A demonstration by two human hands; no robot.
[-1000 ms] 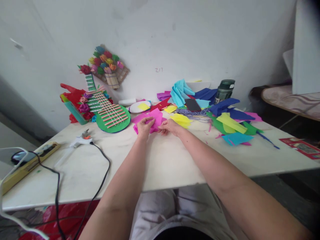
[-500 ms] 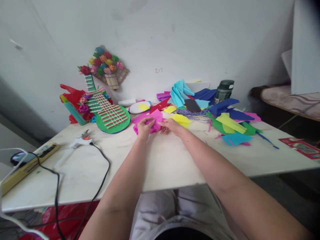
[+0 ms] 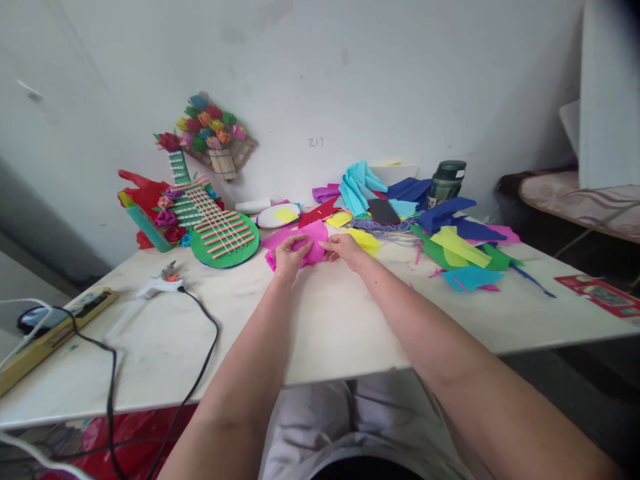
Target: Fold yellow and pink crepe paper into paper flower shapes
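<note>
Between my two hands is a piece of pink crepe paper (image 3: 316,235), raised just over the white table (image 3: 345,327). My left hand (image 3: 293,257) pinches its left part between thumb and fingers. At its right edge my right hand (image 3: 344,251) grips it with the fingertips. More pink paper lies beneath and to the left of my left hand. A yellow paper piece (image 3: 367,241) rests just behind my right hand. Left of my hands leans a green craft instrument (image 3: 225,243) with sticks, strings and paper flowers.
A white glue gun (image 3: 160,285) with a black cord lies at left, near a power strip (image 3: 60,340). Coloured crepe paper (image 3: 363,187), a dark phone (image 3: 383,212) and a dark bottle (image 3: 447,181) are at the back. Green paper (image 3: 435,250) lies at right.
The pink paper's right edge looks smoother and more rounded between my fingers. Both hands have stayed in nearly the same place and keep hold of it.
</note>
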